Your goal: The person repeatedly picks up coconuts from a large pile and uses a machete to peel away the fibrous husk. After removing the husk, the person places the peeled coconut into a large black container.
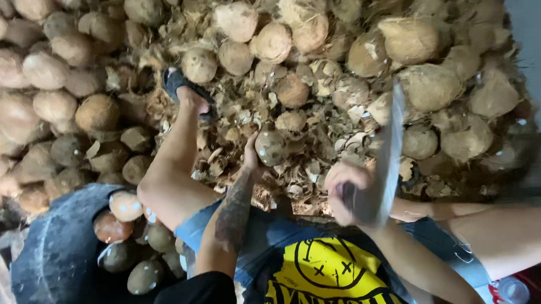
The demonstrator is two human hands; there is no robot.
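Coconut, round and partly husked, is sitting in front of the person's knees, above a bed of husk scraps. Left hand is cupping its near side, fingers wrapped around the curve, steadying it. Judging by its look: hard shell, fairly heavy for its size, rough fibres giving good grip; best held around the widest part, fingers kept off the top where a blade would land.

Right hand is closing firmly around the handle of a long cleaver-like blade, raised upright and blurred, to the right of the coconut and not touching it.

Outward: a large heap of unhusked coconuts is filling the background. At the left, a dark tub is holding several peeled, smoother coconuts. A sandalled foot is resting among the husks.
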